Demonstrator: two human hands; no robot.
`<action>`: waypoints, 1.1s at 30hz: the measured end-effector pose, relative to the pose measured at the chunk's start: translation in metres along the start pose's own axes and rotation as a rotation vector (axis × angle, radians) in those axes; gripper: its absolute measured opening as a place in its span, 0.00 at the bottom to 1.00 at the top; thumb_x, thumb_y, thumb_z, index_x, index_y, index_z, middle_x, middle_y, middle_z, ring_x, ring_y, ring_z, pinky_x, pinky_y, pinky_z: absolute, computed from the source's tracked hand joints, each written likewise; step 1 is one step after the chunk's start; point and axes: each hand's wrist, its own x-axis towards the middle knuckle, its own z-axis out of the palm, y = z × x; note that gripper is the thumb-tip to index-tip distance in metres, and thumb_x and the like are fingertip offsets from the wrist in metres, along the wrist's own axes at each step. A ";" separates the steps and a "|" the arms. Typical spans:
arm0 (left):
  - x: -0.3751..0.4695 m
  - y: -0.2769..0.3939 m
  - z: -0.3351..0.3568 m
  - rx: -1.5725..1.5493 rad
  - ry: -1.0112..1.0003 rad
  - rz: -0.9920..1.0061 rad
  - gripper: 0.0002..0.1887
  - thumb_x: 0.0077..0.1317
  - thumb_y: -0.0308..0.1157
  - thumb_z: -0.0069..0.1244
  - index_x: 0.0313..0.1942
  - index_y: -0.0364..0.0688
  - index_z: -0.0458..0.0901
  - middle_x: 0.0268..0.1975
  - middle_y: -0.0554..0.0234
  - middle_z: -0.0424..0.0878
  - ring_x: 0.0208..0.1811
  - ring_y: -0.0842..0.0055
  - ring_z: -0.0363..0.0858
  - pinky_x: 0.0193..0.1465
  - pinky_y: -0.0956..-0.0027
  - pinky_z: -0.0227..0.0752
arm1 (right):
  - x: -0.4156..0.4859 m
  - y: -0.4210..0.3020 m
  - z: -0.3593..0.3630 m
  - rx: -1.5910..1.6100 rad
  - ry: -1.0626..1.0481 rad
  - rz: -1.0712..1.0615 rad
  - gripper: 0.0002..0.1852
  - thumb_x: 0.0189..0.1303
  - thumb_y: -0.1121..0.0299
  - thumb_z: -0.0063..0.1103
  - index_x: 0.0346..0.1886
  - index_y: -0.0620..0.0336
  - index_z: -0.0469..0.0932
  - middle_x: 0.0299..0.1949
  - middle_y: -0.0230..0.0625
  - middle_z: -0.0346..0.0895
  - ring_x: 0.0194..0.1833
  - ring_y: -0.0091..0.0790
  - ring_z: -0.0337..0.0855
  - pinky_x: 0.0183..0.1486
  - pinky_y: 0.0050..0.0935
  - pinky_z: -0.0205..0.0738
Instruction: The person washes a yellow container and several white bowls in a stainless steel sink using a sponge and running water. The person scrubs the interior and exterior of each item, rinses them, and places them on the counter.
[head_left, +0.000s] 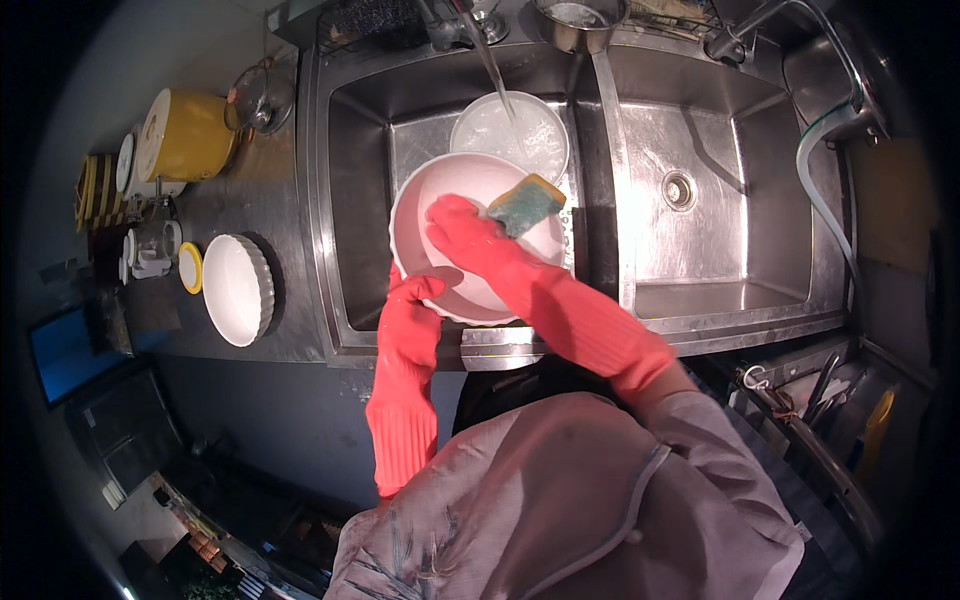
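A large round white bowl (480, 296) with a fluted edge is in the left sink basin, tinted pink by the gloves. My left hand (411, 300), in a red rubber glove, grips its near left rim, thumb inside and fingers largely hidden outside. Inside the bowl is my right hand (469, 236), in a matching glove, its fingers curled. A green and yellow scouring sponge (531, 204) sticks out from the right side of this hand; the hold on it is partly hidden. Beyond the bowl, tap water (491, 71) runs onto a wet white dish (502, 127).
An unoccupied right basin (690, 247) adjoins across a steel divider (616, 150). On the left counter stand a white fluted dish (236, 292), a yellow-rimmed lid (190, 268), a yellow pot (184, 135) and a glass lid (262, 94). A metal pot (574, 30) sits behind the basins.
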 end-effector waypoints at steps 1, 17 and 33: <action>-0.001 0.001 -0.003 -0.047 0.032 -0.056 0.15 0.60 0.08 0.44 0.38 0.34 0.87 0.69 0.53 0.73 0.67 0.59 0.77 0.67 0.60 0.76 | -0.002 -0.006 -0.003 0.226 0.025 0.055 0.19 0.61 0.66 0.57 0.56 0.55 0.79 0.59 0.41 0.78 0.64 0.50 0.75 0.75 0.45 0.65; -0.006 -0.025 -0.001 0.011 -0.003 -0.028 0.22 0.59 0.05 0.38 0.39 0.36 0.87 0.59 0.55 0.80 0.67 0.64 0.75 0.70 0.66 0.69 | 0.023 -0.021 -0.116 0.208 0.017 0.416 0.22 0.73 0.52 0.53 0.59 0.58 0.78 0.53 0.55 0.82 0.57 0.54 0.82 0.59 0.44 0.78; 0.009 -0.017 -0.009 -0.190 0.028 -0.105 0.09 0.62 0.14 0.49 0.32 0.35 0.85 0.64 0.54 0.78 0.64 0.63 0.78 0.67 0.65 0.71 | 0.005 -0.067 -0.186 0.562 -0.669 0.136 0.26 0.72 0.48 0.55 0.68 0.45 0.76 0.69 0.45 0.74 0.72 0.52 0.69 0.75 0.45 0.63</action>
